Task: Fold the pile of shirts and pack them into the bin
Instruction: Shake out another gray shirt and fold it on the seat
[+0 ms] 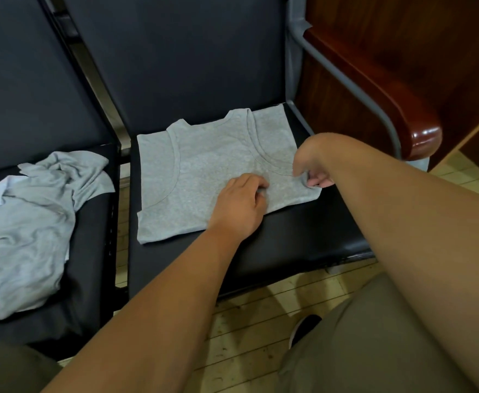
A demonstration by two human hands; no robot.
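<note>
Plainly, the grey shirt (204,165) lay flat on the black seat (289,239), folded in part, with its near edge not far from the seat's front lip. The left hand (239,202) had its fingertips curled into the cloth near the middle of that near edge, pinching up a small tuck. The right hand (309,163) pinched the shirt's near right corner between thumb and fingers. Both grips took only a little fabric, so the main risk, as I judged it, was a layer slipping free when the fold was carried over, leaving the edges skewed or the armholes bunched. Whether the left pinch caught every layer or only the top one, I could not tell. An uneven pull could also drag the whole shirt across the smooth seat and off onto the floor (261,321). The unfolded pile (34,217) lay on the next seat, well apart. No bin showed.
</note>
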